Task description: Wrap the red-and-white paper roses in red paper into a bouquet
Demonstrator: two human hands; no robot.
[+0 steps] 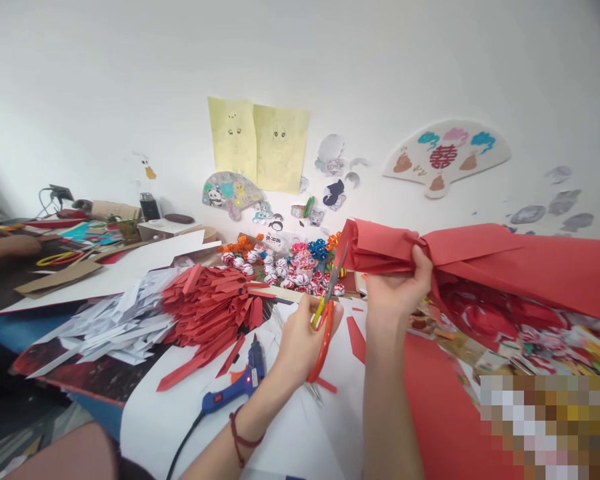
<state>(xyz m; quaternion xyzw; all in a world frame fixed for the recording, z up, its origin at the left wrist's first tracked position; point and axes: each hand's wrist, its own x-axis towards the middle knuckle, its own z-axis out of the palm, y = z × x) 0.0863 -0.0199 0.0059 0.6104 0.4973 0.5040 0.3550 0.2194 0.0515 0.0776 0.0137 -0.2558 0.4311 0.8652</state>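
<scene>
My left hand (300, 337), with a dark red cord bracelet at its wrist, is closed on scissors (325, 343) with orange and yellow handles. The blades point up and lie at the left end of a folded sheet of red paper (473, 250). Gripping that paper near its folded end is my right hand (403, 283), thumb on the near side. The paper stretches off to the right edge. Under my left forearm, a blue glue gun (240, 383) with a lit red light rests on white paper (153, 413). Cut red strips (207, 303) are heaped beyond it.
White paper strips (123, 317) lie left of the red ones. Folded paper flowers (300, 263) stand by the wall. A large red sheet (450, 413) covers the right front. Another person's arm (10, 250) shows at far left, near yellow-and-red-handled scissors (60, 259).
</scene>
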